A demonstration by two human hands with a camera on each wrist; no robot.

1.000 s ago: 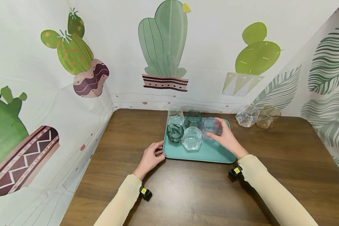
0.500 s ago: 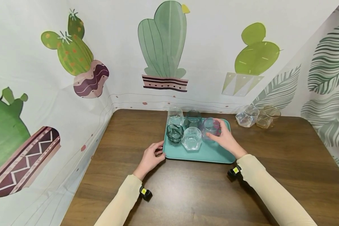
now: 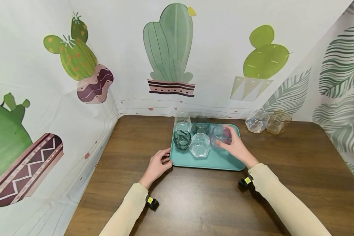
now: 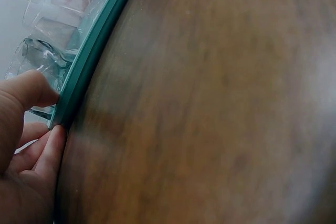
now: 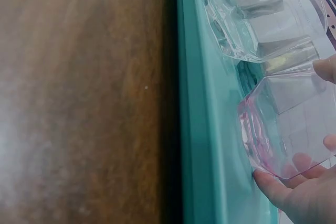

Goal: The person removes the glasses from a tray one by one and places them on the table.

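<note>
My right hand [image 3: 235,146] holds a pink-tinted faceted glass [image 3: 220,137] over the right half of a teal tray [image 3: 212,164]. In the right wrist view, fingers and thumb curve round the pink glass [image 5: 283,124], its base close at the tray's surface. At the tray's front left corner, my left hand [image 3: 158,164] pinches the rim, thumb above and fingers at the outer side in the left wrist view. A clear hexagonal glass [image 3: 200,146], a dark green wavy glass [image 3: 182,140], a tall clear glass [image 3: 182,122] and a dark grey glass [image 3: 201,124] stand on the tray.
A clear faceted glass [image 3: 257,122] and an amber-tinted glass [image 3: 278,123] stand side by side at the back right of the wooden table [image 3: 194,203]. Behind the table hangs a white cloth [image 3: 218,49] with printed cacti and leaves.
The pink glass in my right hand has shifted slightly down in the head view. The left hand stays on the tray's corner, and the other glasses keep their places.
</note>
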